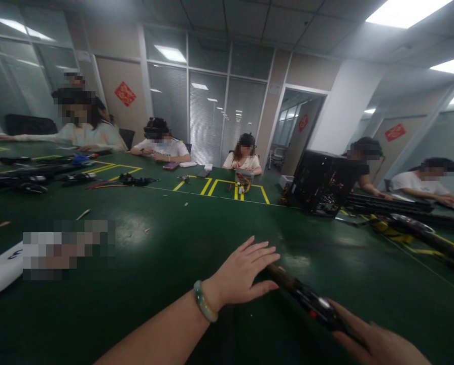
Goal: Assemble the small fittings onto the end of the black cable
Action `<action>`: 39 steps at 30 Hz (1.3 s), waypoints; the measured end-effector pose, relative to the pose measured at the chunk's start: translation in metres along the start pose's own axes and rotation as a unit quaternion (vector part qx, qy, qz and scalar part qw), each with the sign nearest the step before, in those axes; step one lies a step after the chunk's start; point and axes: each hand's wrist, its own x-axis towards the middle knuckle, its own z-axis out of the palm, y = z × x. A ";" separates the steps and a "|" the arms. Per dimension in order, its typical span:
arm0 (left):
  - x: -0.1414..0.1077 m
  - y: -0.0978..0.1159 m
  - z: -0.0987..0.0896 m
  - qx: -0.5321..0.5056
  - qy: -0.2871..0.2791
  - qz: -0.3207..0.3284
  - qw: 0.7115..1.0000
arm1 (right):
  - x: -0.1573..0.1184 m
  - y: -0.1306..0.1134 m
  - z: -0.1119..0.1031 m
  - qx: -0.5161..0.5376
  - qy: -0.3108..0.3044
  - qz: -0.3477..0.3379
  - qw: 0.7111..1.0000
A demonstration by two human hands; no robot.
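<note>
My right hand (379, 337) is at the lower right, its fingers closed around a long, slim black device (318, 304) with glossy spots and a small red part. Its exact kind is blurred. The device points up and left, and its far end reaches my left hand (242, 271). That hand is open, fingers stretched out and thumb apart, with a green bangle (205, 301) on the wrist. Whether the left fingers touch the device's end, I cannot tell. Beneath both hands is the dark green tabletop (154, 274).
At the left lies a white rounded object (0, 268), partly pixelated. Black parts and cables (32, 175) lie behind it. A black computer case (316, 182) stands at the back right, near long black items (420, 228). Several people sit around the table, which carries yellow tape outlines (265, 195).
</note>
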 end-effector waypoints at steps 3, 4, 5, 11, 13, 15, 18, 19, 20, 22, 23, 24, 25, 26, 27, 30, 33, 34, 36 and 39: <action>-0.004 0.000 -0.001 0.010 0.000 -0.005 1.000 | 0.039 -0.064 -0.003 -0.033 -0.081 -0.102 0.991; -0.005 -0.003 0.000 0.012 -0.003 -0.014 1.000 | 0.053 -0.086 -0.003 -0.034 -0.082 -0.141 0.986; -0.006 -0.006 0.002 0.015 -0.008 -0.027 1.000 | 0.068 -0.107 -0.003 -0.032 -0.085 -0.180 0.980; -0.011 -0.036 0.010 0.075 -0.030 -0.152 0.985 | 0.137 -0.178 0.024 -0.010 -0.075 -0.232 0.970; -0.013 -0.045 0.008 0.085 -0.038 -0.185 0.978 | 0.150 -0.183 0.036 0.030 -0.075 -0.217 0.973; -0.015 -0.051 0.004 0.093 -0.048 -0.206 0.973 | 0.158 -0.182 0.042 0.069 -0.062 -0.210 0.973; -0.021 -0.058 -0.002 0.108 -0.075 -0.223 0.966 | 0.163 -0.168 0.037 0.106 -0.045 -0.182 0.977; -0.023 -0.060 -0.004 0.109 -0.088 -0.225 0.964 | 0.163 -0.160 0.032 0.122 -0.041 -0.170 0.977; -0.024 -0.061 -0.006 0.109 -0.100 -0.227 0.963 | 0.162 -0.152 0.027 0.137 -0.046 -0.158 0.977; -0.026 -0.061 -0.009 0.109 -0.119 -0.226 0.961 | 0.157 -0.133 0.017 0.157 -0.096 -0.136 0.973; -0.027 -0.060 -0.009 0.111 -0.124 -0.221 0.961 | 0.153 -0.123 0.012 0.168 -0.146 -0.135 0.966; -0.027 -0.059 -0.010 0.114 -0.129 -0.214 0.962 | 0.148 -0.114 0.009 0.188 -0.190 -0.137 0.954; -0.026 -0.058 -0.009 0.117 -0.131 -0.206 0.963 | 0.143 -0.106 0.006 0.210 -0.223 -0.139 0.942; -0.025 -0.057 -0.008 0.119 -0.130 -0.197 0.965 | 0.137 -0.100 0.005 0.229 -0.251 -0.143 0.930; -0.024 -0.056 -0.007 0.121 -0.125 -0.188 0.966 | 0.132 -0.095 0.003 0.240 -0.276 -0.150 0.918; -0.020 -0.055 -0.002 0.138 -0.104 -0.170 0.970 | 0.116 -0.091 -0.001 0.235 -0.321 -0.173 0.901; -0.017 -0.059 0.003 0.163 -0.086 -0.159 0.970 | 0.110 -0.101 -0.004 0.214 -0.321 -0.182 0.904; -0.015 -0.061 0.005 0.167 -0.080 -0.156 0.970 | 0.110 -0.105 -0.005 0.204 -0.304 -0.183 0.913; -0.013 -0.067 0.008 0.169 -0.065 -0.149 0.972 | 0.114 -0.115 -0.005 0.183 -0.281 -0.184 0.924; -0.011 -0.075 0.011 0.170 -0.058 -0.147 0.973 | 0.125 -0.129 0.000 0.134 -0.275 -0.200 0.931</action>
